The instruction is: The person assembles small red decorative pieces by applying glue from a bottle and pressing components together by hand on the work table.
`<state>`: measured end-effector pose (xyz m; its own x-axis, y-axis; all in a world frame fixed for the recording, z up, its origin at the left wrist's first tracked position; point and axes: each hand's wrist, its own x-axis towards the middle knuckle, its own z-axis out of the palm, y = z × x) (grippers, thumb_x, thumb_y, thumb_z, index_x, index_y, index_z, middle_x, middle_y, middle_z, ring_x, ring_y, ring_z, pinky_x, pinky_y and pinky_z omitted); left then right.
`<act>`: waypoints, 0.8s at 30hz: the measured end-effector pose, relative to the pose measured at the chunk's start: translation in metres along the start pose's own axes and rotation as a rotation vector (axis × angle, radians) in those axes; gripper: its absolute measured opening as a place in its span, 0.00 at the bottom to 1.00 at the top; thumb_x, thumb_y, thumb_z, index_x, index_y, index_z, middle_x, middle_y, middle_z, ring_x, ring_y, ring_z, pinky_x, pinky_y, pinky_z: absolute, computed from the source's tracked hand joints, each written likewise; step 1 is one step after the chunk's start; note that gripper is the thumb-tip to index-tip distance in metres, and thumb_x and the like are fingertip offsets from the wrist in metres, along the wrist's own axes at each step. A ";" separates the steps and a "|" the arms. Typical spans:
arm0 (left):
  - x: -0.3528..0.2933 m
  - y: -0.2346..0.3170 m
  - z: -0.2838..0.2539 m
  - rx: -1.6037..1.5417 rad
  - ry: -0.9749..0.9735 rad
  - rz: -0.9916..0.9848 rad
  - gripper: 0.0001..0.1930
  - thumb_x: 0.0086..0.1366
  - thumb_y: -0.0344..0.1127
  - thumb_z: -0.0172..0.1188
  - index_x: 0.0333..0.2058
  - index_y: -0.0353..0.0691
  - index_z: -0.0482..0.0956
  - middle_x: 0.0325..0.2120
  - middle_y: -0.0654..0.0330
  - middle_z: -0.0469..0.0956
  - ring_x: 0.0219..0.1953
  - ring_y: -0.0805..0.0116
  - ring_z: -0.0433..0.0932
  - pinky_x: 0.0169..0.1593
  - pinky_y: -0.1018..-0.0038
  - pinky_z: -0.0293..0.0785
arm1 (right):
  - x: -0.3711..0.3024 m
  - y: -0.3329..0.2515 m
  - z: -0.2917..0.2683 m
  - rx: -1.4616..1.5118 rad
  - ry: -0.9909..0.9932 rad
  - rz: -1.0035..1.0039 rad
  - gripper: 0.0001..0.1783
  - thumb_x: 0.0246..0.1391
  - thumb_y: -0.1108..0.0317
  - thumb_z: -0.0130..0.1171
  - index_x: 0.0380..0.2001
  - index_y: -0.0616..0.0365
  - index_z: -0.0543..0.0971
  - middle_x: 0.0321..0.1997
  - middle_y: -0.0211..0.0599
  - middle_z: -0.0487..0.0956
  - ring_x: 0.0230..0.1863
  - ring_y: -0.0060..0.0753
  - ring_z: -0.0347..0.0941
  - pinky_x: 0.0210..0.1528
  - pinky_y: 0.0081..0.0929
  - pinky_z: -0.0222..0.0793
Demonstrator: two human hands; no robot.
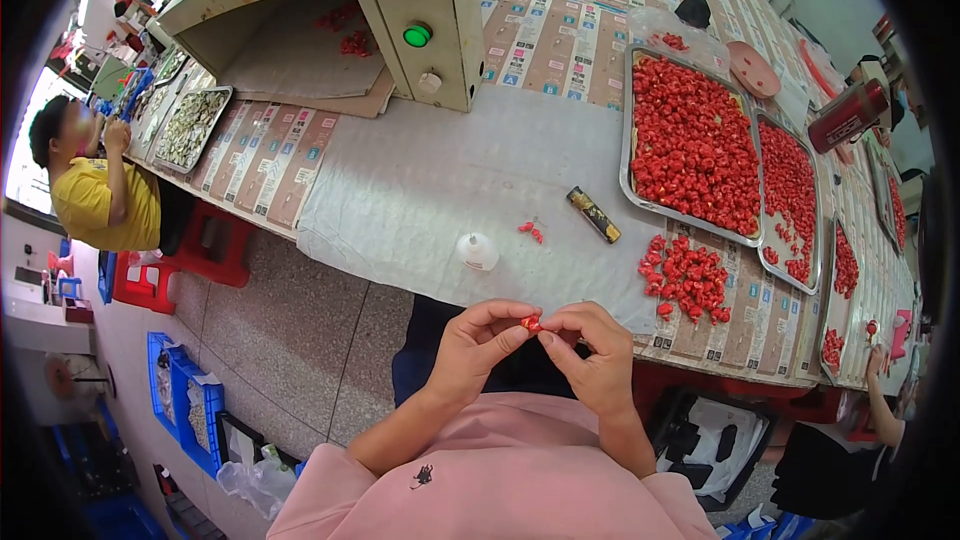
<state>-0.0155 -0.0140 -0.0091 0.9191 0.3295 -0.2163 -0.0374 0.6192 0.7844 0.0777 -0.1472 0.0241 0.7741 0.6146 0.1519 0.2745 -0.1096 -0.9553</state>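
Just off the table's near edge, my left hand [484,344] and my right hand [590,348] meet, thumbs and forefingers pinching a small red piece [531,323] between them. The piece is glossy with a lighter spot; its exact kind is too small to tell. Ahead of my hands on the white sheet [400,190] stands a small white squeeze bottle [477,252]. To its right lie a few loose red pieces [532,231] and a dark cylinder with gold patterning [593,214]. A heap of similar red pieces [690,278] rests to the right of the sheet.
Metal trays of red pieces [628,155] line the right side, near a dark red flask [848,115] and a pink dish [754,70]. A metal box with red and green buttons [420,0] stands at the back left. A person in yellow [105,202] sits far left; another person's arm [880,400] shows at right.
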 end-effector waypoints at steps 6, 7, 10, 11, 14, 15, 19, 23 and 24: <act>0.000 0.001 0.003 0.037 0.008 0.018 0.11 0.60 0.23 0.57 0.43 0.35 0.76 0.39 0.61 0.77 0.42 0.76 0.75 0.47 0.80 0.71 | -0.001 0.003 -0.002 0.010 0.005 0.003 0.07 0.44 0.79 0.63 0.30 0.62 0.79 0.32 0.34 0.76 0.28 0.18 0.70 0.29 0.14 0.65; 0.000 0.001 0.003 0.036 0.008 0.018 0.11 0.60 0.23 0.57 0.43 0.35 0.76 0.39 0.61 0.77 0.42 0.76 0.75 0.47 0.80 0.71 | -0.001 0.003 -0.002 0.010 0.001 0.010 0.07 0.45 0.78 0.63 0.31 0.62 0.79 0.33 0.34 0.76 0.28 0.18 0.70 0.29 0.14 0.65; 0.001 0.001 0.004 0.050 -0.001 0.019 0.11 0.60 0.23 0.57 0.42 0.35 0.76 0.38 0.61 0.77 0.42 0.76 0.75 0.47 0.80 0.71 | -0.003 0.007 -0.003 0.022 -0.002 0.017 0.07 0.46 0.78 0.63 0.31 0.63 0.79 0.33 0.34 0.76 0.29 0.18 0.70 0.30 0.13 0.65; 0.001 0.001 0.004 0.046 -0.001 0.007 0.11 0.60 0.23 0.57 0.42 0.35 0.76 0.39 0.61 0.77 0.42 0.76 0.75 0.47 0.80 0.71 | -0.003 0.008 -0.003 0.021 -0.003 0.017 0.07 0.46 0.78 0.63 0.31 0.63 0.79 0.33 0.34 0.76 0.29 0.18 0.70 0.30 0.13 0.65; 0.001 0.000 0.004 0.060 -0.008 0.010 0.11 0.60 0.23 0.57 0.42 0.35 0.77 0.38 0.61 0.77 0.41 0.75 0.75 0.47 0.80 0.71 | -0.004 0.009 -0.004 0.038 -0.020 0.033 0.06 0.47 0.78 0.63 0.31 0.63 0.79 0.34 0.34 0.75 0.31 0.18 0.70 0.31 0.13 0.66; 0.001 0.000 0.004 0.079 -0.015 0.025 0.10 0.60 0.23 0.58 0.42 0.34 0.77 0.38 0.61 0.77 0.41 0.75 0.75 0.47 0.80 0.71 | -0.004 0.010 -0.004 0.046 -0.026 0.043 0.06 0.47 0.78 0.62 0.31 0.63 0.79 0.34 0.34 0.75 0.31 0.18 0.71 0.32 0.13 0.66; 0.003 0.000 0.003 0.142 -0.031 0.073 0.10 0.59 0.22 0.58 0.40 0.34 0.78 0.37 0.60 0.76 0.40 0.74 0.75 0.47 0.79 0.71 | -0.005 0.013 -0.007 0.055 -0.054 0.056 0.06 0.47 0.79 0.62 0.32 0.63 0.79 0.35 0.34 0.75 0.33 0.19 0.72 0.33 0.14 0.68; 0.002 -0.001 0.003 0.237 -0.030 0.133 0.10 0.56 0.20 0.60 0.38 0.35 0.80 0.36 0.59 0.76 0.39 0.73 0.76 0.45 0.80 0.72 | -0.006 0.016 -0.008 0.077 -0.067 0.058 0.06 0.47 0.80 0.62 0.32 0.65 0.79 0.35 0.35 0.74 0.34 0.20 0.72 0.34 0.14 0.68; 0.002 -0.001 0.003 0.250 -0.033 0.162 0.10 0.55 0.19 0.60 0.37 0.35 0.81 0.36 0.59 0.76 0.38 0.73 0.76 0.44 0.80 0.73 | -0.007 0.016 -0.007 0.107 -0.060 0.083 0.06 0.47 0.81 0.61 0.31 0.65 0.78 0.35 0.35 0.74 0.34 0.20 0.72 0.34 0.14 0.69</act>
<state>-0.0125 -0.0160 -0.0080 0.9214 0.3839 -0.0606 -0.0908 0.3644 0.9268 0.0806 -0.1592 0.0096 0.7553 0.6527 0.0588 0.1458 -0.0799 -0.9861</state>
